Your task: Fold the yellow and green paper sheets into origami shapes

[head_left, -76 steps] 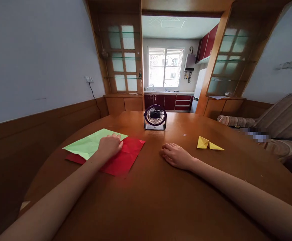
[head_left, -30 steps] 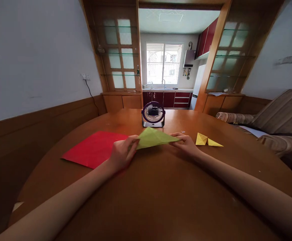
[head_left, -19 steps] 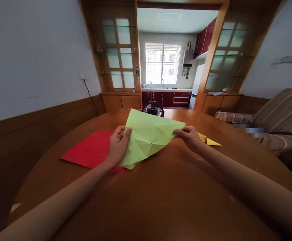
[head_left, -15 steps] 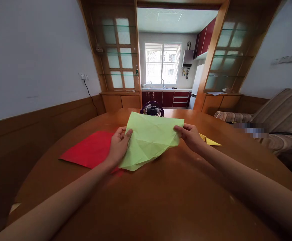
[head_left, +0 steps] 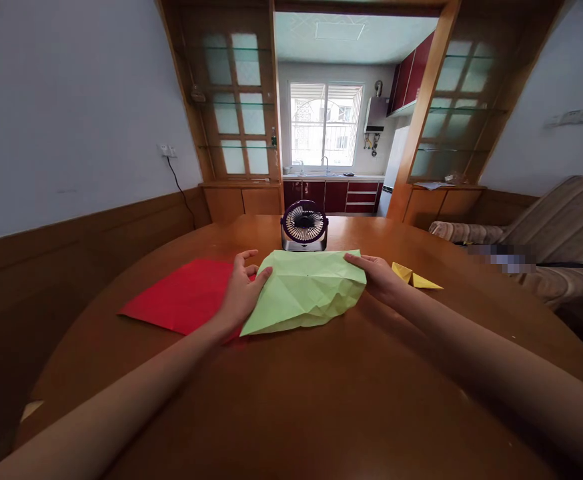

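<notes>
A creased sheet of light green paper (head_left: pixel 306 287) spans the gap between my hands, its near edge sagging and crumpled. My left hand (head_left: pixel 244 290) is at its left edge, thumb lying on the paper and index finger lifted away; the grip looks loose. At the upper right corner, my right hand (head_left: pixel 379 275) pinches the sheet, thumb on top. Red paper (head_left: pixel 181 297) lies flat on the table, partly beneath my left hand and the green sheet. Just beyond my right hand sits a folded yellow paper piece (head_left: pixel 419 278), partly covered by the wrist.
The brown wooden table (head_left: pixel 291 407) has a rounded edge. A small dark purple fan (head_left: pixel 305 223) stands right behind the green sheet. To the right is a striped sofa (head_left: pixel 561 227). Farther back, wooden cabinets (head_left: pixel 244 203) flank a kitchen opening.
The green paper has come down and tilted flatter, uncovering the whole fan. My left index finger has lifted off, while the right hand keeps its pinch. More of the yellow piece shows.
</notes>
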Motion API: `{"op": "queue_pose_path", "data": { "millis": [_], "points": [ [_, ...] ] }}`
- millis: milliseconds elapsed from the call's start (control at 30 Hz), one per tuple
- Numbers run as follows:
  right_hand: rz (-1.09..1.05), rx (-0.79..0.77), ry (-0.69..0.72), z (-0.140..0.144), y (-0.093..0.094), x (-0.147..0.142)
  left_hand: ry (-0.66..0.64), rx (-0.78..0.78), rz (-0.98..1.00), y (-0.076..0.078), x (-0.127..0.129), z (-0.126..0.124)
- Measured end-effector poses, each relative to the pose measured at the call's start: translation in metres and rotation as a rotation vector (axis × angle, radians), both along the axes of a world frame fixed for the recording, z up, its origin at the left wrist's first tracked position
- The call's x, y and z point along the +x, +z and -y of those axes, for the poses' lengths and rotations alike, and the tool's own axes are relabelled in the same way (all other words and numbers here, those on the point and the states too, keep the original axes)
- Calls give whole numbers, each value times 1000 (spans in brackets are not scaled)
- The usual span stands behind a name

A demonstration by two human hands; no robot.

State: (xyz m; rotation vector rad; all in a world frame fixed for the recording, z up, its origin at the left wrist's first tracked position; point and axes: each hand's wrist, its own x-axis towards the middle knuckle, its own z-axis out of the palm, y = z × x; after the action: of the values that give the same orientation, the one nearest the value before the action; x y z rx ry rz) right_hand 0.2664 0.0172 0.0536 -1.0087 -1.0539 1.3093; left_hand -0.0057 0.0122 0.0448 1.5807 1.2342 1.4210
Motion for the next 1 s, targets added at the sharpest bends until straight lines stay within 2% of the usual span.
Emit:
{"op": "queue_pose_path", "data": {
  "millis": [300, 400, 500, 633, 767, 900, 1000],
  "points": [
    [226, 25, -34, -4, -17, 3, 185, 145, -540, -14, -12, -14],
    [227, 19, -61, -9, -23, 6, 215, 296, -711, -14, -10, -10],
    [259, 12, -91, -14, -28, 13, 169, 466, -810, -11, -5, -2],
    [345, 9, -127, -23, -32, 25, 35, 572, -757, -5, 0, 11],
    [451, 13, -128, -30, -37, 34, -293, 610, -878, -7, 3, 21],
    [566, 32, -127, -32, -36, 40, -578, 442, -1057, -16, 5, 24],
    [823, 161, -261, -30, -31, 45, -685, 293, -1100, -21, 4, 23]
  ]
}}
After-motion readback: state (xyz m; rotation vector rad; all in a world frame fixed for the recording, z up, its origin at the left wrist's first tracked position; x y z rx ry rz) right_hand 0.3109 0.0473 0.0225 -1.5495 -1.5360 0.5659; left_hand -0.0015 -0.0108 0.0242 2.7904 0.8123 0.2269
